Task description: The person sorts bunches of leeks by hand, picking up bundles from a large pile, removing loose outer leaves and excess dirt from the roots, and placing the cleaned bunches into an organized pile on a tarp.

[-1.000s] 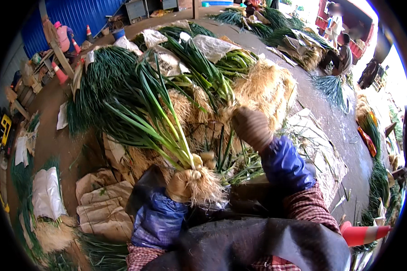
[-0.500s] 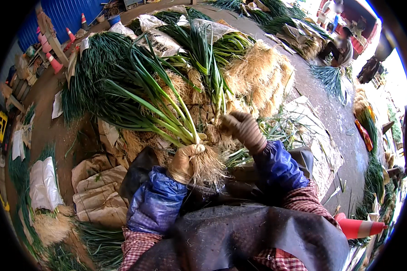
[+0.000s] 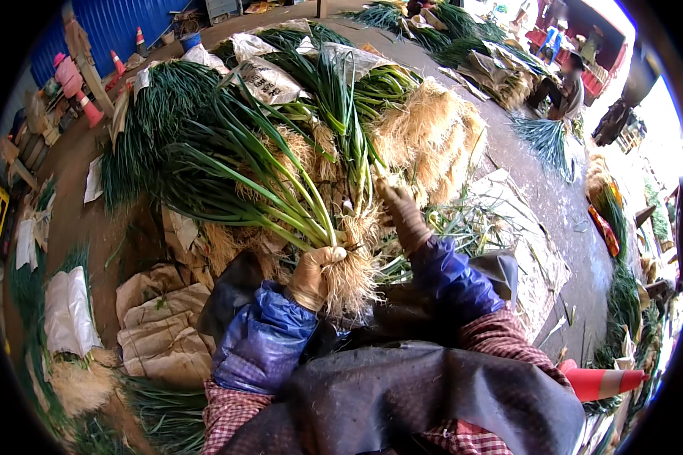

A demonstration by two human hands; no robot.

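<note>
My left hand (image 3: 311, 279), in a tan work glove, is closed round a bunch of green onions (image 3: 300, 201) just above the roots. Long green leaves fan out to the far left, and pale stringy roots hang beside the glove. My right hand (image 3: 404, 216), in a brown glove, reaches forward to the right. Its fingertips are at the pale lower stalks of other green onions (image 3: 359, 163) that lean against the heap; blur hides whether they grip. Behind both hands lies a large heap of green onions (image 3: 171, 102), with thick dry roots (image 3: 432, 129) on its right side.
A dark apron (image 3: 402, 394) covers my lap. Folded brown sacking (image 3: 167, 326) lies on the left, and a pale sheet with leaf scraps (image 3: 527, 250) on the right. A traffic cone (image 3: 599, 381) lies at lower right. Another person (image 3: 565, 87) sits at far right among more bundles.
My right hand has moved slightly forward, its fingers now reaching up to the stalks. The left hand still holds its bunch, with the roots turned a little. The view has shifted slightly.
</note>
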